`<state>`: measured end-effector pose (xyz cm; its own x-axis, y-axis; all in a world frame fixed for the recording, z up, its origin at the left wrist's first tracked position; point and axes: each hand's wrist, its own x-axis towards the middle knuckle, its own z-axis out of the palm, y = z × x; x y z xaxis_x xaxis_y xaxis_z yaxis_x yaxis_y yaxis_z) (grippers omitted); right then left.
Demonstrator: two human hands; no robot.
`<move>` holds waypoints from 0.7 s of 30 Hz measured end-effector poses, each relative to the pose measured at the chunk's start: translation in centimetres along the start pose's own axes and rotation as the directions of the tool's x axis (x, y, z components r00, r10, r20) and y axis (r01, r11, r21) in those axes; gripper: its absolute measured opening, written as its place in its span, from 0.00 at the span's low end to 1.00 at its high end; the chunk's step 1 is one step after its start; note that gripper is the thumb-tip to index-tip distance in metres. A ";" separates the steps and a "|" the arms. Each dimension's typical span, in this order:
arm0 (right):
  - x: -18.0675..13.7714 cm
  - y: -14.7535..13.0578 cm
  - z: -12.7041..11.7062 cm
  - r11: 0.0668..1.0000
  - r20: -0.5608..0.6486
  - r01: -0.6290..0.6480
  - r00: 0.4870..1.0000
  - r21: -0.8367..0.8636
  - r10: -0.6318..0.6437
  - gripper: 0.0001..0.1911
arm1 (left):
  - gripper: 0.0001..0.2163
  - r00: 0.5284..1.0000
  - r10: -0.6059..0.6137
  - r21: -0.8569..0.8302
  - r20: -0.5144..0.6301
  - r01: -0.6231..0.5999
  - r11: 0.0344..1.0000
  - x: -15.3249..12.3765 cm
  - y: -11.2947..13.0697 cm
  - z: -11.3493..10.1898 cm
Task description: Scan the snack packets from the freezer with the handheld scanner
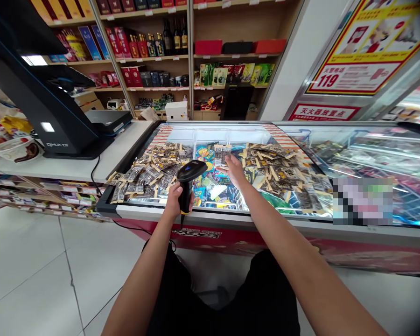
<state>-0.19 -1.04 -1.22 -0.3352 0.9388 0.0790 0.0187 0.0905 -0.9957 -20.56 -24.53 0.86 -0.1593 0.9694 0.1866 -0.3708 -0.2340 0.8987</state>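
My left hand (175,199) is wrapped round the grip of a black barcode scanner (192,171), held upright over the front of a glass-topped chest freezer (217,125). In my right hand (235,170) is a small snack packet (222,155) with tan ends and a dark see-through middle, pinched above the glass. The scanner's head is to the left of the packet and apart from it. Similar packets lie heaped in a left pile (154,169) and a right pile (283,170) on the glass. Through the lid, colourful frozen goods (213,189) show between the piles.
A counter (126,140) to the left bears a black checkout terminal (68,126) and a bowl (16,149). The scanner's cable (98,168) hangs beside the freezer. Stocked shelves (147,58) stand behind; more freezer glass (367,154) extends right.
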 end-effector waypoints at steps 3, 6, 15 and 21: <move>0.0 0.1 0.0 1.000 -0.007 -0.012 1.000 -0.004 0.012 0.53 | 0.34 1.000 0.003 0.003 0.006 -0.003 1.000 0.0 0.0 0.0; 0.2 0.1 0.3 0.999 -0.024 -0.009 1.000 -0.037 0.008 0.56 | 0.31 1.000 -0.001 0.020 0.003 0.001 1.000 0.0 -0.1 -0.1; -0.5 -6.4 -5.6 0.784 -0.035 0.302 0.924 -0.542 -0.380 0.41 | 0.31 0.995 0.030 0.028 -0.097 -0.027 0.999 -0.3 0.1 -0.9; 0.0 -11.3 -15.9 0.329 -0.041 0.129 0.885 -0.936 -0.464 0.30 | 0.30 0.996 0.026 0.049 -0.079 -0.023 0.999 -0.5 0.2 -0.8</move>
<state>14.52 3.25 10.79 -0.2661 0.8022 0.5344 0.8442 0.4616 -0.2725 -21.27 -25.09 0.64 -0.2413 0.9540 0.1782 -0.3215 -0.2518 0.9128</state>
